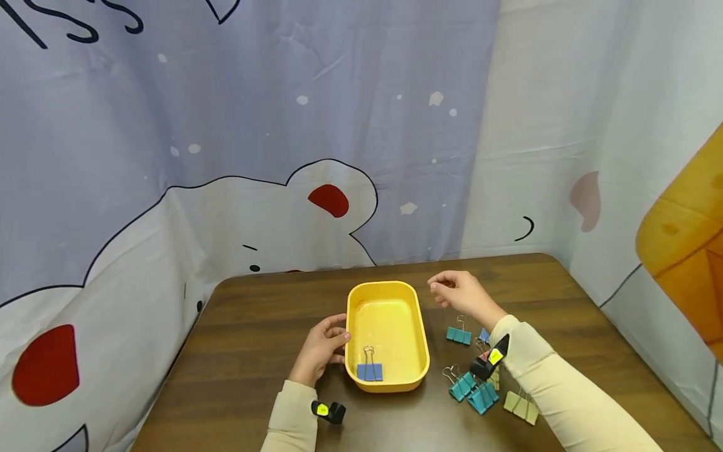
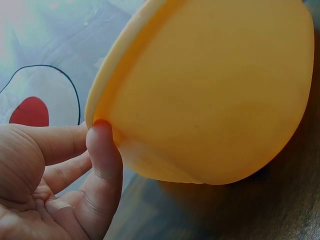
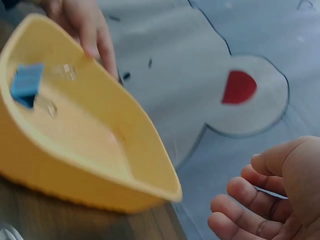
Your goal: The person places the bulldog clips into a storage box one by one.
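A yellow plastic tray (image 1: 387, 388) stands on the table, with one blue binder clip (image 1: 369, 371) inside at its near left. At the tray's left rim, my left hand (image 1: 321, 346) holds on with thumb and fingertips; the left wrist view shows a fingertip (image 2: 103, 137) against the outer wall just under the lip. My right hand (image 1: 460, 294) is raised beyond the tray's far right corner, apart from it. Its fingers are loosely bent, and nothing shows between them in the right wrist view. Below that hand lies a teal binder clip (image 1: 459, 336).
More binder clips lie right of the tray: teal ones (image 1: 482, 397), pale yellow ones (image 1: 521, 407), and a blue one (image 1: 484, 336) partly hidden by the right sleeve. A printed curtain (image 1: 395, 125) hangs behind the brown table (image 1: 271, 314).
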`<state>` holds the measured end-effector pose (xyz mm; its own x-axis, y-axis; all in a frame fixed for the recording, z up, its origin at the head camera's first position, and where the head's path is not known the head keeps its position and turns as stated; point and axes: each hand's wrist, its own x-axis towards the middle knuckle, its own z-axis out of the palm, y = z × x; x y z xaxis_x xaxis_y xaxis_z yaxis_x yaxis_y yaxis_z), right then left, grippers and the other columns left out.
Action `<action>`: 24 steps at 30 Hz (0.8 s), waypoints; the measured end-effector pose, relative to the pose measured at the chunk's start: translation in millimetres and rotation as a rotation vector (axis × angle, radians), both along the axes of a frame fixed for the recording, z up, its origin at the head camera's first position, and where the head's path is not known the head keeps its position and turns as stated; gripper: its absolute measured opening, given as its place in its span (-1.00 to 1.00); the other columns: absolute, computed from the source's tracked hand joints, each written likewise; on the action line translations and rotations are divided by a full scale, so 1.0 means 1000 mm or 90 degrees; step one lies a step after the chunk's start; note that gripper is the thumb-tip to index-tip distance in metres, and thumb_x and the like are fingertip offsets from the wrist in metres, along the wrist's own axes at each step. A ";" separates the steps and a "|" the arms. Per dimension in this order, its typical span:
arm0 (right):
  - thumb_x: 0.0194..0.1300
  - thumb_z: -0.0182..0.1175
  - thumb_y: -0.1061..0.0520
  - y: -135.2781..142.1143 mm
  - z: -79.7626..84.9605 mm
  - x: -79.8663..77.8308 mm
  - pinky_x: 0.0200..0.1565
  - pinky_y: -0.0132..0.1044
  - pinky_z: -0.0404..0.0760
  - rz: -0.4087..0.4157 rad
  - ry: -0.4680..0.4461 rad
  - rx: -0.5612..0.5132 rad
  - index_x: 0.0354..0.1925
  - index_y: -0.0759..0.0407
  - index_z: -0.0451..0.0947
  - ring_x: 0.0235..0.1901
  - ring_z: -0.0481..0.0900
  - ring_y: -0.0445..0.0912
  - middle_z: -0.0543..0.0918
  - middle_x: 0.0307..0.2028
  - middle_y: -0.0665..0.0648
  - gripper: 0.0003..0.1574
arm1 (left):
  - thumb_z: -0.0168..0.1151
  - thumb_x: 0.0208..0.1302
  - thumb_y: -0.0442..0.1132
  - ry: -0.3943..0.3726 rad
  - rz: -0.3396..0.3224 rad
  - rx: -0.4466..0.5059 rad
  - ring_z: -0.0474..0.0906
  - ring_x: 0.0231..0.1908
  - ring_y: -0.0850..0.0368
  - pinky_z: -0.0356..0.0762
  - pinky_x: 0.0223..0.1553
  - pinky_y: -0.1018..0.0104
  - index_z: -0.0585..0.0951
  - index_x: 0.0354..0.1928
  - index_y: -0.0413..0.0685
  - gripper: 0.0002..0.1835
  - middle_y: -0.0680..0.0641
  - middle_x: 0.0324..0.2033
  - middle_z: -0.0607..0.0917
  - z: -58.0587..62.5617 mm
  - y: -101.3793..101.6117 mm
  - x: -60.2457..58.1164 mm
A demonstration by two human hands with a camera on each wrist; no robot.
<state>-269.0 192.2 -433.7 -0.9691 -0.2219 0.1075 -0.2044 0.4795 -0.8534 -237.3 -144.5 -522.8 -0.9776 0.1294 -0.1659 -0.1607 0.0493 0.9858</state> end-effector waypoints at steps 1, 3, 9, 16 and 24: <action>0.49 0.18 0.15 0.007 0.000 -0.002 -0.23 -0.09 0.76 -0.008 0.010 0.009 0.04 0.33 0.63 -0.35 0.71 0.00 0.70 -0.25 0.24 -0.70 | 0.22 0.41 -0.40 0.000 0.002 -0.001 0.64 -0.35 0.03 0.70 -0.49 0.27 0.41 0.40 -0.17 -0.47 -0.28 -0.08 0.63 0.000 -0.001 0.000; 0.49 0.17 0.13 0.020 -0.001 -0.004 -0.22 -0.06 0.75 -0.023 0.023 0.028 0.05 0.33 0.63 -0.36 0.70 -0.07 0.71 -0.26 0.19 -0.69 | 0.22 0.41 -0.39 0.002 0.003 -0.003 0.64 -0.34 0.02 0.71 -0.49 0.27 0.41 0.39 -0.17 -0.47 -0.27 -0.09 0.63 -0.001 -0.001 0.000; 0.49 0.17 0.11 0.055 -0.009 -0.006 -0.23 -0.11 0.75 -0.058 0.049 0.091 0.05 0.31 0.63 -0.34 0.70 -0.10 0.73 -0.25 0.19 -0.67 | 0.21 0.42 -0.40 -0.005 0.003 -0.002 0.64 -0.33 0.02 0.71 -0.48 0.26 0.41 0.40 -0.17 -0.47 -0.30 -0.06 0.62 -0.003 -0.001 0.000; 0.48 0.18 0.09 0.083 -0.020 0.000 -0.31 -0.26 0.70 -0.084 0.076 0.145 0.02 0.32 0.64 -0.35 0.70 -0.11 0.74 -0.20 0.24 -0.67 | 0.21 0.42 -0.40 0.006 0.003 -0.003 0.64 -0.33 0.03 0.71 -0.46 0.26 0.41 0.40 -0.18 -0.47 -0.29 -0.07 0.63 -0.001 0.000 0.001; 0.47 0.19 0.12 0.101 -0.030 0.010 -0.31 -0.22 0.64 -0.094 0.057 0.171 0.00 0.35 0.65 -0.25 0.69 0.06 0.74 -0.23 0.23 -0.67 | 0.22 0.41 -0.41 0.007 0.006 0.001 0.62 -0.33 0.03 0.70 -0.48 0.27 0.43 0.38 -0.17 -0.48 -0.20 -0.14 0.63 -0.001 -0.001 0.002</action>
